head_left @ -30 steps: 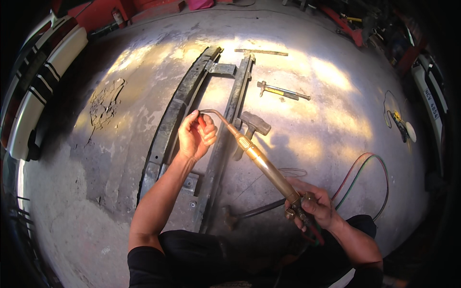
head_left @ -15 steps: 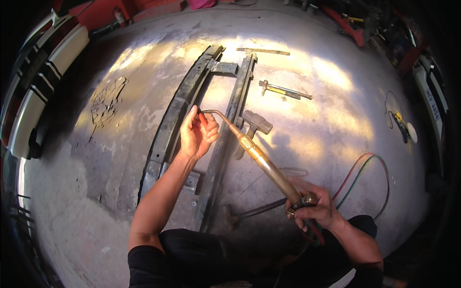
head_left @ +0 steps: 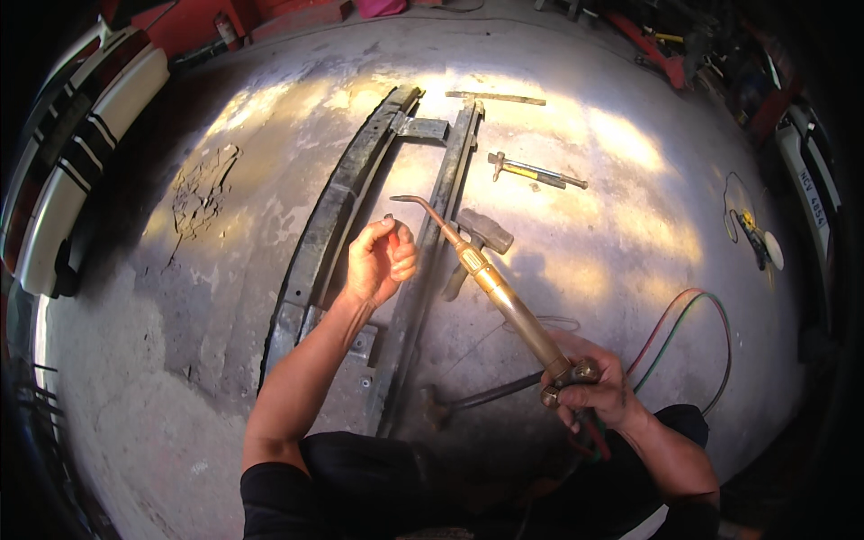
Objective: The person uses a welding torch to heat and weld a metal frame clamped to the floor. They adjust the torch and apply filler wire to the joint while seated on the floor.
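Observation:
My right hand [head_left: 605, 389] is wrapped round the valve end of a brass gas torch [head_left: 511, 310]. The torch slants up and left, and its bent copper tip shows no flame. My left hand [head_left: 382, 261] is closed, thumb uppermost, just below the torch tip and apart from it. A small red lighter [head_left: 393, 241] sits in it, mostly hidden by the fingers. Under both hands lies a long metal frame [head_left: 328, 220] of two dark rails joined by brackets. A sledgehammer [head_left: 486, 230] rests against the right rail, behind the torch.
Another hammer [head_left: 486, 394] lies near my knees. Farther off are a small hammer [head_left: 540, 171] and a flat metal strip [head_left: 495, 97]. Red and green hoses [head_left: 661, 337] loop at the right. A grinder-like tool [head_left: 754, 236] lies far right. White car parts [head_left: 117, 108] stand left.
My left hand has dropped slightly away from the torch tip, and the lighter is now more covered by the fingers. The torch has shifted slightly up and right.

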Available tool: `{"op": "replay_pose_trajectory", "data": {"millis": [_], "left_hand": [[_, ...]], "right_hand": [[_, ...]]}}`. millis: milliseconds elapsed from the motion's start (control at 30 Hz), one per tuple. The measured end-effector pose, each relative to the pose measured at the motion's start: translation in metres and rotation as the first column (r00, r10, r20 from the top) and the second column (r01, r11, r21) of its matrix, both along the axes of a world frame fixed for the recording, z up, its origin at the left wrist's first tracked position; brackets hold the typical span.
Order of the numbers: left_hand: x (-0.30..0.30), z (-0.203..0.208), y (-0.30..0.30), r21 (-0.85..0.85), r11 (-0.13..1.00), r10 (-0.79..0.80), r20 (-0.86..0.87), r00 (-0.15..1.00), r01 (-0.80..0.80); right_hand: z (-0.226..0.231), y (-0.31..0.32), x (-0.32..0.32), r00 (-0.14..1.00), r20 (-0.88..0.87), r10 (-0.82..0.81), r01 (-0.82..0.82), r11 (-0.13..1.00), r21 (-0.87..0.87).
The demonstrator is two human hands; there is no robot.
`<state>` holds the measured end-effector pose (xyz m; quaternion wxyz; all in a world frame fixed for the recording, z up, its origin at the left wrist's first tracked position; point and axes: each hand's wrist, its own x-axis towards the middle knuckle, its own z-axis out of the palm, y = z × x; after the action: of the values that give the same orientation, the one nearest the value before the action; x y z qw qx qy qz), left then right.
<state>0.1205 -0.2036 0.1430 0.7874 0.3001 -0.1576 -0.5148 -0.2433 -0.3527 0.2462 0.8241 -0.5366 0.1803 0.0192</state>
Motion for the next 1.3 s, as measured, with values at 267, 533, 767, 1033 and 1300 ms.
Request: {"op": "replay_pose_trajectory", "data": {"millis": [267, 533, 767, 1033, 1300], "left_hand": [[0.004, 0.007, -0.003, -0.065, 0.993, 0.100, -0.051, 0.994, -0.103], [0.017, 0.002, 0.004, -0.083, 0.996, 0.026, -0.121, 0.992, -0.036], [-0.001, 0.002, -0.002, -0.060, 0.997, 0.045, -0.058, 0.997, -0.048], [0.013, 0.011, 0.001, -0.089, 0.994, 0.060, -0.088, 0.994, -0.068], [0.000, 0.005, -0.001, -0.068, 0.996, 0.046, -0.033, 0.998, -0.049]], "right_hand": [[0.000, -0.002, 0.002, 1.000, 0.002, 0.010, -0.010, 1.000, -0.013], [-0.005, 0.001, 0.000, 1.000, -0.019, 0.024, -0.023, 1.000, 0.017], [-0.002, 0.001, 0.002, 1.000, 0.012, 0.005, -0.005, 1.000, 0.003], [-0.004, 0.001, -0.001, 1.000, -0.021, 0.011, -0.011, 1.000, 0.012], [-0.002, -0.001, 0.001, 1.000, 0.007, 0.000, 0.000, 1.000, -0.006]]}}
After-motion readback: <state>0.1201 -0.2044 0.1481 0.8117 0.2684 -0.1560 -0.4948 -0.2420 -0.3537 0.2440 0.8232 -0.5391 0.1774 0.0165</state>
